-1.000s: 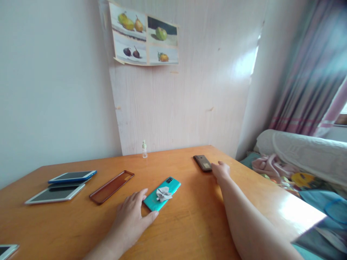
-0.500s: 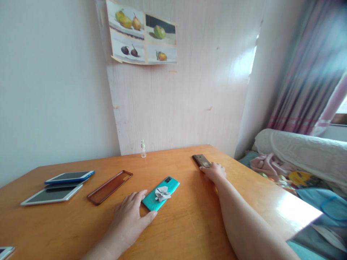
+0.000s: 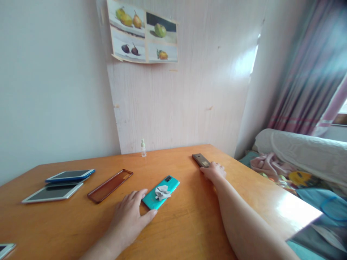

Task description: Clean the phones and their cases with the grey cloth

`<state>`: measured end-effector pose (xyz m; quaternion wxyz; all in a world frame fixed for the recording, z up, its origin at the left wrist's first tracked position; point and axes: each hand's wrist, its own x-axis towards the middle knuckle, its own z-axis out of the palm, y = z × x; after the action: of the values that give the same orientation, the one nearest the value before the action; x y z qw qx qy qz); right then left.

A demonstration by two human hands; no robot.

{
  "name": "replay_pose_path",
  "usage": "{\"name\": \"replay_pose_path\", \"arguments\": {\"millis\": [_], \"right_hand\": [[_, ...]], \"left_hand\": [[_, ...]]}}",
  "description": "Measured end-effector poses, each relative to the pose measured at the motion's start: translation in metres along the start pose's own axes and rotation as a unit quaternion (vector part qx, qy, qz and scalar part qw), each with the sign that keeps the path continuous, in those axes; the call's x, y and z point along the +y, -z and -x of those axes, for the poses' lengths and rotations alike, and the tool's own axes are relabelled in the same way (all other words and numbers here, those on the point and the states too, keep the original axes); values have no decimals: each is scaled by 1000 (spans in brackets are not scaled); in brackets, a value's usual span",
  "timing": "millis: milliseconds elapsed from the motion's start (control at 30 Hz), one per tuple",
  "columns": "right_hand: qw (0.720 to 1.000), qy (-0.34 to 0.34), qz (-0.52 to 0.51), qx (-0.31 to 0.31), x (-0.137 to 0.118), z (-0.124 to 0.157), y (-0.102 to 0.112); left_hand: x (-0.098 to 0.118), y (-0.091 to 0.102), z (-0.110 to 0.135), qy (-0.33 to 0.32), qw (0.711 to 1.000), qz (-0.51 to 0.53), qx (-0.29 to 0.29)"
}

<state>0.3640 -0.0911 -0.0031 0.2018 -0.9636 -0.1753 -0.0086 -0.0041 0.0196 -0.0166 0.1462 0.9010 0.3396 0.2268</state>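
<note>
A teal phone (image 3: 150, 200) lies back up on the wooden table (image 3: 184, 224), with a crumpled grey tissue (image 3: 162, 193) on its back. My left hand (image 3: 130, 213) rests at the near end of this phone, thumb and fingers spread apart around its corners. Farther off to the right, a brown phone (image 3: 200, 160) lies back up near the far edge. My right hand (image 3: 216, 172) is closed on the near end of that brown phone, its thumb along the left side; the other fingertips are partly hidden.
A clear brown phone case (image 3: 108, 187) lies left of my left hand. Beyond it are a blue-edged tablet (image 3: 71, 175) and a white tablet (image 3: 51, 193), overlapping. A small pump bottle (image 3: 143, 148) stands near the wall. A white device corner (image 3: 7, 248) shows at lower left.
The view has shifted very slightly. Both hands, both phones and the tissue keep practically the same places.
</note>
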Motion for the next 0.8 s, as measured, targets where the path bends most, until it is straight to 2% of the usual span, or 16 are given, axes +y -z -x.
{"name": "replay_pose_path", "arguments": {"millis": [333, 500, 600, 700, 800], "right_hand": [[1000, -3, -10, 11, 2, -9, -7], [1000, 10, -14, 9, 3, -4, -3], [999, 23, -15, 39, -5, 5, 0], [995, 73, -16, 65, -20, 20, 3], [984, 173, -10, 30, -38, 38, 2]], "left_hand": [[7, 6, 1, 12, 1000, 4, -10], [9, 7, 2, 12, 1000, -3, -10], [8, 6, 2, 11, 1000, -9, -7], [5, 4, 2, 10, 1000, -9, -4], [3, 2, 2, 5, 1000, -10, -6]]}}
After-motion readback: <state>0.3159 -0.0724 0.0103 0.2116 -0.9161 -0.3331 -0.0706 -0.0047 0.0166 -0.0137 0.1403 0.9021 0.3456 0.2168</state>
